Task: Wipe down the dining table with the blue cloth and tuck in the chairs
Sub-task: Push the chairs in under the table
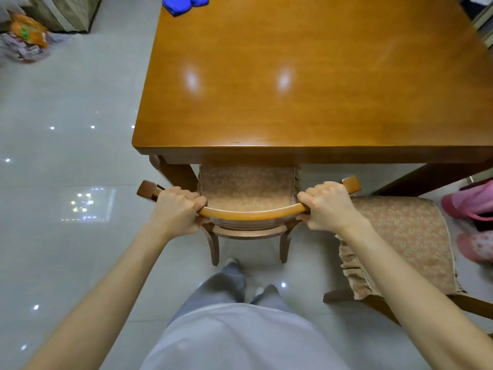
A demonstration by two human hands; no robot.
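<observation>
With left hand (177, 209) and right hand (329, 206) gripping the chair rail (253, 213), a crooked shove could clip the table leg (177, 173) or pinch knuckles against the surface (293, 116).

Wooden surface (306, 102) carrying a crumpled blue cloth (184, 2) lying near its far left edge, tiled floor (66, 156) bearing a cushioned chair (248, 182) standing partly underneath

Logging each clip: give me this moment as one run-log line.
step: tuck-in | left hand: grips chair backrest | right hand: grips backrest | seat: partly under table | blue cloth: on table, unheld
</observation>
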